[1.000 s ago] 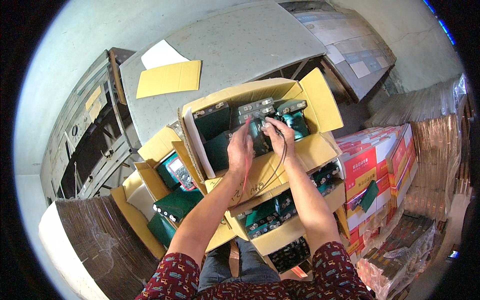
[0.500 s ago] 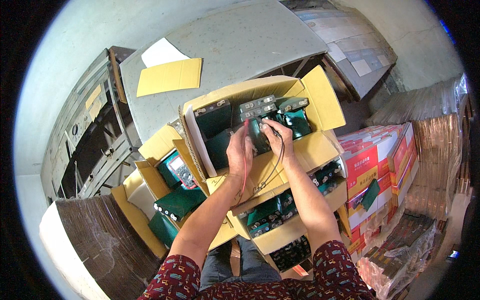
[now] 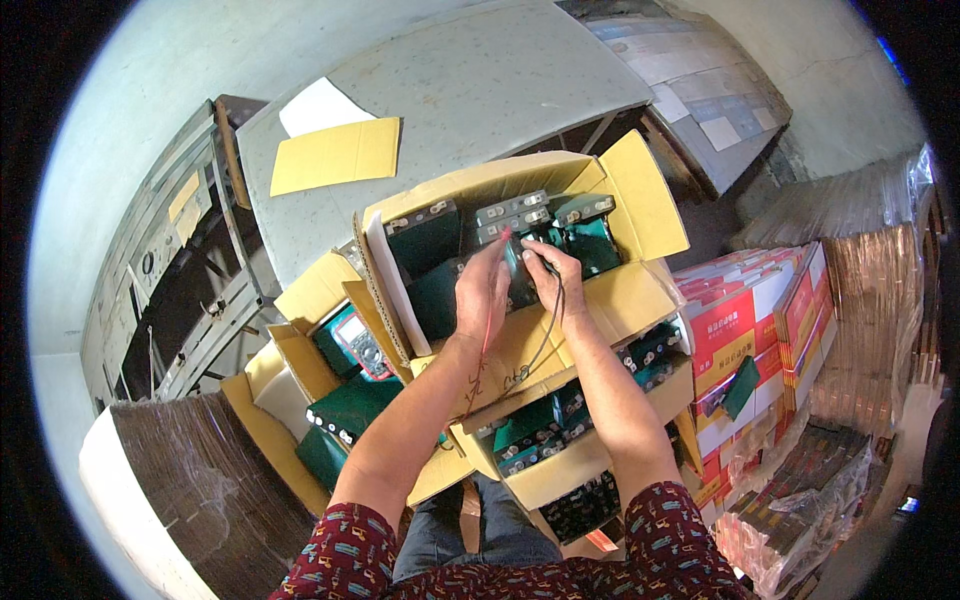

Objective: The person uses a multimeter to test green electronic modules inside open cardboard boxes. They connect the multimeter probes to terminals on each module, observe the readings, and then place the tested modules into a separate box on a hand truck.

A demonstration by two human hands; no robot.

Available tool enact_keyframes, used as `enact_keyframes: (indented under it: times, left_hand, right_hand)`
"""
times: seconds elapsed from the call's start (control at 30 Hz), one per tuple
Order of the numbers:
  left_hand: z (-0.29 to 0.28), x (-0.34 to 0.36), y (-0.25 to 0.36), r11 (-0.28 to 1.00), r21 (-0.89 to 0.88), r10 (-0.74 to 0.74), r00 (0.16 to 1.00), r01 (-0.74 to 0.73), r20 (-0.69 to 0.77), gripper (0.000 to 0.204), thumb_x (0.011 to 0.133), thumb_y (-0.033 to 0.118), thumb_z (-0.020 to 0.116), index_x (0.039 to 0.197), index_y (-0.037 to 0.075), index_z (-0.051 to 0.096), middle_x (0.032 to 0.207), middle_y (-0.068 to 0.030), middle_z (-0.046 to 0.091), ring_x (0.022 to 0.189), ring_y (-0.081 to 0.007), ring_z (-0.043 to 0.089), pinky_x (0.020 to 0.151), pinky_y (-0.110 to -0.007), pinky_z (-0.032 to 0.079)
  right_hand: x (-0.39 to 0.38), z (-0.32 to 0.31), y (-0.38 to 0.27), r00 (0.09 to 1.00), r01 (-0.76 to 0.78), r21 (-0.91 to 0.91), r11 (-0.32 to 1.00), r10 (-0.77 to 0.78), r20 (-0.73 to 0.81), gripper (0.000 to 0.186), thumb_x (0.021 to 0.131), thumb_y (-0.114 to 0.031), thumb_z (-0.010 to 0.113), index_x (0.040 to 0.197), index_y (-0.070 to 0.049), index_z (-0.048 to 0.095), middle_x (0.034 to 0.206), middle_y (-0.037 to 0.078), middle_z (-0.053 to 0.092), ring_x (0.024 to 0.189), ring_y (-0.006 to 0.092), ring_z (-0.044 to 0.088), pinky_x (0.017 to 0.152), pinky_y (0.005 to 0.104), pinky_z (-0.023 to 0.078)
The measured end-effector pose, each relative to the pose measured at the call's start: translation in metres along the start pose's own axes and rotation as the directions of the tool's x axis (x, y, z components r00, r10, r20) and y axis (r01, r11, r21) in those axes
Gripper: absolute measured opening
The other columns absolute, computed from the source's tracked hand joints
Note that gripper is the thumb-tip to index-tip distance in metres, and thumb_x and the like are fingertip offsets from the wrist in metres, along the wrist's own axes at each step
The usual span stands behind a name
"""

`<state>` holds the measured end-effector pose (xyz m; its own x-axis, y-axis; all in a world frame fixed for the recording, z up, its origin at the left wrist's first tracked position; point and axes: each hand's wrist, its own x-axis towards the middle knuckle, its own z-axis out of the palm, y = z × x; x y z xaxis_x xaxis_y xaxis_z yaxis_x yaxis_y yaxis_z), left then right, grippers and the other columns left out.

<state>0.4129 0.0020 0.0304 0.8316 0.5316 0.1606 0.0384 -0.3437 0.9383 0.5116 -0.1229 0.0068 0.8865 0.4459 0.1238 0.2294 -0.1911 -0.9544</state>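
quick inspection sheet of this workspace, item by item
surface: grey table with a yellow cardboard sheet and a white sheet lying on it
job's things: open cardboard box holding dark green battery cells standing on end
clutter: multimeter in a lower open box; more green cells in the boxes below
hands: left hand holds a red probe; right hand holds a black probe, both on a cell's top
cables: red lead and black lead trail down across the box flap
surroundings: red and white cartons to the right, metal rack to the left
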Motion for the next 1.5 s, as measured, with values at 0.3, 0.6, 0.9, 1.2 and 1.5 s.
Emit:
enact_keyframes:
  times: [0.3, 0.6, 0.9, 1.2, 1.5]
  left_hand:
    - [0.008, 0.032, -0.013, 0.989, 0.029, 0.136, 0.980, -0.142, 0.148, 0.035, 0.099, 0.008, 0.060, 0.134, 0.007, 0.065, 0.117, -0.0207, 0.070, 0.110, -0.0376, 0.067, 0.095, -0.041, 0.054]
    - [0.011, 0.032, -0.018, 0.986, 0.097, 0.116, 0.976, -0.136, 0.184, 0.038, 0.098, 0.006, 0.059, 0.136, 0.010, 0.065, 0.117, -0.0201, 0.069, 0.110, -0.0383, 0.064, 0.097, -0.042, 0.052]
    - [0.022, 0.031, -0.020, 0.983, 0.103, 0.140, 0.982, -0.154, 0.127, 0.037, 0.098, 0.003, 0.058, 0.134, 0.006, 0.064, 0.112, -0.0201, 0.065, 0.107, -0.0402, 0.062, 0.094, -0.044, 0.050]
    - [0.020, 0.025, -0.017, 0.974, 0.225, -0.033, 0.983, -0.009, 0.183, 0.038, 0.093, 0.007, 0.058, 0.131, 0.003, 0.062, 0.110, -0.0195, 0.066, 0.109, -0.0393, 0.062, 0.092, -0.048, 0.054]
    - [0.024, 0.025, -0.013, 0.925, 0.375, 0.013, 0.991, -0.063, 0.133, 0.043, 0.092, 0.011, 0.063, 0.135, 0.006, 0.061, 0.104, -0.0173, 0.067, 0.106, -0.0353, 0.065, 0.087, -0.045, 0.059]
  right_hand:
    - [-0.001, 0.002, 0.004, 1.000, 0.022, 0.001, 1.000, -0.022, -0.007, 0.022, 0.098, -0.004, 0.065, 0.119, 0.002, 0.072, 0.101, 0.011, 0.078, 0.092, 0.0119, 0.070, 0.082, 0.0282, 0.056]
    - [-0.002, 0.004, -0.001, 1.000, 0.001, -0.003, 1.000, -0.001, -0.010, 0.021, 0.099, -0.005, 0.065, 0.118, 0.002, 0.073, 0.097, 0.008, 0.077, 0.089, 0.0104, 0.068, 0.080, 0.0280, 0.055]
    - [0.000, 0.001, -0.001, 0.999, -0.033, 0.010, 0.999, 0.033, -0.016, 0.021, 0.099, -0.005, 0.066, 0.117, 0.002, 0.073, 0.098, 0.009, 0.078, 0.089, 0.0117, 0.070, 0.081, 0.0284, 0.056]
    - [-0.001, 0.001, 0.020, 1.000, 0.006, -0.107, 0.994, -0.005, 0.011, 0.024, 0.099, -0.006, 0.063, 0.118, 0.004, 0.072, 0.111, 0.014, 0.077, 0.100, 0.0172, 0.070, 0.092, 0.0324, 0.054]
    - [0.001, 0.002, 0.024, 0.991, -0.133, 0.048, 0.990, 0.131, 0.039, 0.024, 0.103, -0.007, 0.061, 0.121, 0.006, 0.070, 0.108, 0.007, 0.074, 0.096, 0.0123, 0.066, 0.087, 0.0287, 0.055]
